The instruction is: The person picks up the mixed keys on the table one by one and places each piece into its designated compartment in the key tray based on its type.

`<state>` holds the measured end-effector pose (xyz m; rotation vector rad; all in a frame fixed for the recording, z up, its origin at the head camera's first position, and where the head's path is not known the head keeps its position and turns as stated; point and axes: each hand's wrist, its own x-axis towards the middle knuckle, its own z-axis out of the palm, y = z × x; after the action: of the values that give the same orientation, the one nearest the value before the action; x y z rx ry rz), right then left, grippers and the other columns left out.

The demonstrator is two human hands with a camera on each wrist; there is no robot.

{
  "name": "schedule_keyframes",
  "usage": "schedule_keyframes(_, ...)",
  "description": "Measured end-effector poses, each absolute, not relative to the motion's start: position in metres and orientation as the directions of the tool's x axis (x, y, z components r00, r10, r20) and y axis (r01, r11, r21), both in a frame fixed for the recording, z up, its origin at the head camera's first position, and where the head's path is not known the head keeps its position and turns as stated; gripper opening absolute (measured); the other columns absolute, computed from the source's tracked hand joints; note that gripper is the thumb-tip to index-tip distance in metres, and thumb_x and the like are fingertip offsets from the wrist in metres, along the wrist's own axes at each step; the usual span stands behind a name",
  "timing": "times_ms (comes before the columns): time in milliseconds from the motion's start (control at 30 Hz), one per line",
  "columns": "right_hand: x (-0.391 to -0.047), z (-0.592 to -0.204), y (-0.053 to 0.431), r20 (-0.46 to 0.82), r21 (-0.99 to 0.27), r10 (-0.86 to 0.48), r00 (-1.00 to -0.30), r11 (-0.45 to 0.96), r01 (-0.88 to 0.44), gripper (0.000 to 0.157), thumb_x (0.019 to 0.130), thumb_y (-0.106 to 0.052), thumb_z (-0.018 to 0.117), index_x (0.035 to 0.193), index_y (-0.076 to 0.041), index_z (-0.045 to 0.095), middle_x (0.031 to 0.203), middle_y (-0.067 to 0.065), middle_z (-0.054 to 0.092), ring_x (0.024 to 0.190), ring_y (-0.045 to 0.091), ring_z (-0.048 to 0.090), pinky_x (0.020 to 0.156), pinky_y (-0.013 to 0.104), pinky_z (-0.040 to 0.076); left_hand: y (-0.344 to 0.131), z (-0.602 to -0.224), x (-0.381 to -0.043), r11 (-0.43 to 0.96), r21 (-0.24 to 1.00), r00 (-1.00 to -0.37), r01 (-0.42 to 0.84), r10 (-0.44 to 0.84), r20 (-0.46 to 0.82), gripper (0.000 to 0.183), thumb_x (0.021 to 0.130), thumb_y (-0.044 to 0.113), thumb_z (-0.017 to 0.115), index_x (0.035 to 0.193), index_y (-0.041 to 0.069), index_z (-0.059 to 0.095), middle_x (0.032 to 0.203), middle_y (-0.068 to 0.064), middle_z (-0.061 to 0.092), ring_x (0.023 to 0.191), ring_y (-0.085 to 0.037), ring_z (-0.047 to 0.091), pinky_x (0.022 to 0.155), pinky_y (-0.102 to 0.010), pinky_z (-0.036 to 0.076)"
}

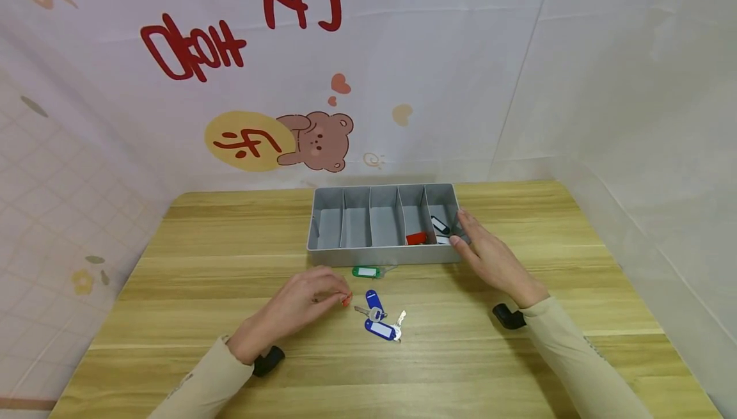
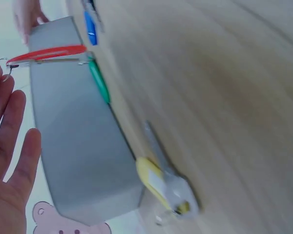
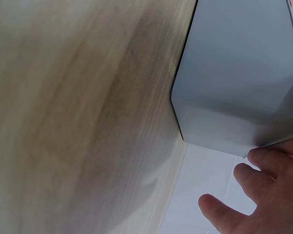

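My left hand (image 1: 302, 300) pinches a red key tag (image 2: 49, 52) by its ring, and a key hangs alongside the tag. They are in front of a grey divided tray (image 1: 368, 256). At the tray's right end, my right hand (image 1: 495, 262) holds the wall, thumb over the rim and fingers along the outside; some fingers (image 3: 219, 212) spread away from it. A green key tag (image 1: 366, 272) lies along the tray's front. Nearer are two blue key tags (image 1: 380, 329) with keys. A yellow key tag (image 2: 151, 178) with its key shows in the left wrist view, hidden in the head view.
Inside the tray, a red tag (image 1: 416, 238) lies in the compartment second from the right. Black tags (image 1: 440, 224) lie in the rightmost one. The wooden table (image 1: 403, 380) meets a printed white backdrop (image 1: 449, 54) behind the tray.
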<state>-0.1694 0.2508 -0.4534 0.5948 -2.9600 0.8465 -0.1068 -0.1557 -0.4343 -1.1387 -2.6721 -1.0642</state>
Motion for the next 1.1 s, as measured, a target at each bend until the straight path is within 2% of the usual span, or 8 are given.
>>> schedule_keyframes(233, -0.17, -0.452, 0.251, 0.108, -0.507, -0.358, -0.928, 0.783, -0.361, 0.074, 0.111, -0.045, 0.043, 0.163, 0.003, 0.02, 0.17, 0.021, 0.019, 0.155, 0.04, 0.02, 0.12, 0.061, 0.024, -0.141, -0.426, -0.11, 0.465, 0.566, -0.719, 0.681, 0.57, 0.397, 0.014, 0.091, 0.005, 0.079, 0.101, 0.013, 0.079, 0.105, 0.004, 0.074, 0.101, -0.013, 0.068, 0.085, -0.031, 0.059)
schedule_keyframes(533, -0.169, -0.452, 0.251, 0.113, -0.504, -0.358, -0.927, 0.783, -0.364, 0.074, 0.111, -0.045, 0.043, 0.162, 0.003, 0.021, 0.169, 0.021, 0.02, 0.155, 0.041, 0.021, 0.121, 0.06, 0.024, -0.122, -0.415, -0.118, 0.419, 0.579, -0.709, 0.699, 0.51, 0.487, 0.011, 0.092, 0.006, 0.079, 0.101, 0.012, 0.079, 0.104, 0.004, 0.075, 0.102, -0.014, 0.07, 0.089, -0.034, 0.058)
schedule_keyframes(733, -0.17, -0.453, 0.25, 0.119, -0.501, -0.361, -0.925, 0.783, -0.37, 0.074, 0.111, -0.045, 0.043, 0.162, 0.004, 0.022, 0.17, 0.02, 0.02, 0.155, 0.041, 0.022, 0.12, 0.061, 0.024, -0.108, -0.41, -0.126, 0.383, 0.57, -0.684, 0.727, 0.477, 0.552, 0.012, 0.091, 0.004, 0.079, 0.102, 0.01, 0.078, 0.104, 0.0, 0.076, 0.101, -0.018, 0.071, 0.088, -0.035, 0.059)
schedule_keyframes(1100, -0.17, -0.452, 0.251, 0.118, -0.504, -0.357, -0.926, 0.783, -0.366, 0.074, 0.111, -0.045, 0.043, 0.162, 0.004, 0.021, 0.17, 0.019, 0.019, 0.155, 0.04, 0.021, 0.121, 0.06, 0.024, -0.075, -0.404, -0.142, 0.378, 0.568, -0.681, 0.732, 0.362, 0.636, 0.007, 0.092, 0.003, 0.076, 0.098, 0.007, 0.078, 0.1, -0.004, 0.075, 0.096, -0.019, 0.072, 0.084, -0.038, 0.059)
